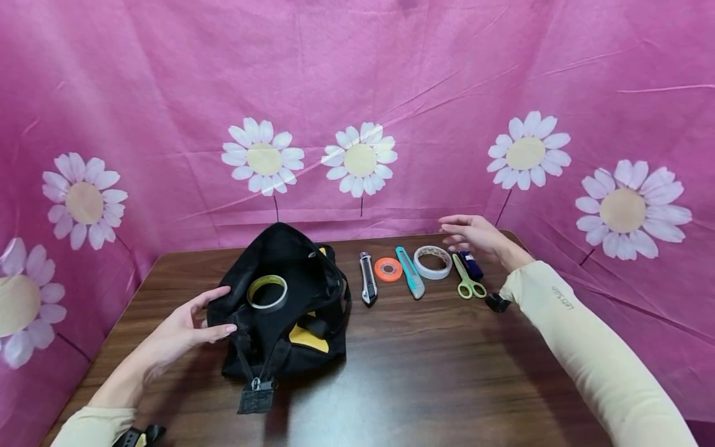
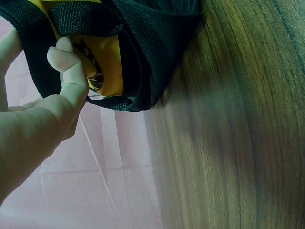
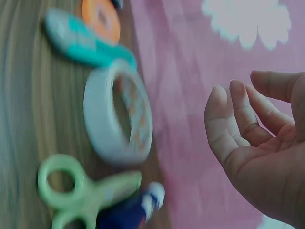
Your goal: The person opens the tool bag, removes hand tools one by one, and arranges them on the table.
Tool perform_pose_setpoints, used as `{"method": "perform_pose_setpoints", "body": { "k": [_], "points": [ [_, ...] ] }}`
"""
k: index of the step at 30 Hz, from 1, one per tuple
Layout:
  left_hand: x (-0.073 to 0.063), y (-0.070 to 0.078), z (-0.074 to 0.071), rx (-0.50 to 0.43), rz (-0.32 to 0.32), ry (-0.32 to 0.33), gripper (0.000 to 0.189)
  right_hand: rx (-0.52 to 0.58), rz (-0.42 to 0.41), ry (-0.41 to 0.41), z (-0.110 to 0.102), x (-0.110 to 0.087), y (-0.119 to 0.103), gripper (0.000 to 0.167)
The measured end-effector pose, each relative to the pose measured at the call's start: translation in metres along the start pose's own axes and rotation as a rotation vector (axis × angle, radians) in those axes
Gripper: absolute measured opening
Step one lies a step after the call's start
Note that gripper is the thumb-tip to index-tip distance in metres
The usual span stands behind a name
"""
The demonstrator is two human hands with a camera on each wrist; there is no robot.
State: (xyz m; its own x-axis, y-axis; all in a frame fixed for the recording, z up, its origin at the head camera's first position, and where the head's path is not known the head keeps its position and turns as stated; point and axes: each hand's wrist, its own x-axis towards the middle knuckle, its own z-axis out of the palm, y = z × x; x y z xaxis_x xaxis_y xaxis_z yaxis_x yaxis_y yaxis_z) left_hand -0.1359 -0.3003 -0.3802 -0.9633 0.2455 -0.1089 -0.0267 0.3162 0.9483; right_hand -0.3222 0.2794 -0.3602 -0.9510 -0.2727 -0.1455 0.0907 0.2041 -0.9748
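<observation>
My left hand [image 1: 180,328] grips the rim of a black fabric bag [image 1: 329,363] between thumb and fingers, and its mouth stands open. Inside the bag lies a roll of tape [image 1: 281,301] with a yellow core. Yellow patches show on the bag's side, one with dark lettering in the left wrist view. My right hand [image 1: 475,237] hovers over the table's back right, fingers loosely bent and holding nothing. Beneath and beside it are a white tape roll [image 3: 97,114], green-handled scissors [image 3: 86,191] and a dark blue tube [image 3: 121,212] with a white end.
Left of the white roll, a teal utility knife [image 1: 410,273], an orange tape roll [image 1: 380,270] and a grey-and-black utility knife [image 1: 368,279] lie in a row. The brown wooden table [image 1: 424,372] ends at a pink cloth [image 1: 391,74] with printed daisies.
</observation>
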Motion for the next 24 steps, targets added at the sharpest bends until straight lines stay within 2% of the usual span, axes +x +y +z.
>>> {"method": "perform_pose_setpoints", "body": {
  "k": [7, 12, 16, 24],
  "points": [
    [-0.001, -0.002, 0.000, -0.011, 0.001, -0.007, 0.081, 0.044, -0.086, -0.182, 0.055, -0.002, -0.036, 0.057],
    [0.000, -0.002, 0.000, -0.011, 0.009, -0.003, 0.081, 0.122, -0.128, -0.265, 0.093, -0.006, -0.060, 0.057],
    [0.000, -0.002, 0.000, -0.006, 0.004, -0.012, 0.081, 0.185, -0.149, -0.316, 0.123, -0.008, -0.071, 0.053],
    [0.000, -0.002, -0.002, 0.005, 0.009, -0.019, 0.081, 0.199, -0.192, -0.454, 0.179, -0.007, -0.083, 0.045]
  ]
}}
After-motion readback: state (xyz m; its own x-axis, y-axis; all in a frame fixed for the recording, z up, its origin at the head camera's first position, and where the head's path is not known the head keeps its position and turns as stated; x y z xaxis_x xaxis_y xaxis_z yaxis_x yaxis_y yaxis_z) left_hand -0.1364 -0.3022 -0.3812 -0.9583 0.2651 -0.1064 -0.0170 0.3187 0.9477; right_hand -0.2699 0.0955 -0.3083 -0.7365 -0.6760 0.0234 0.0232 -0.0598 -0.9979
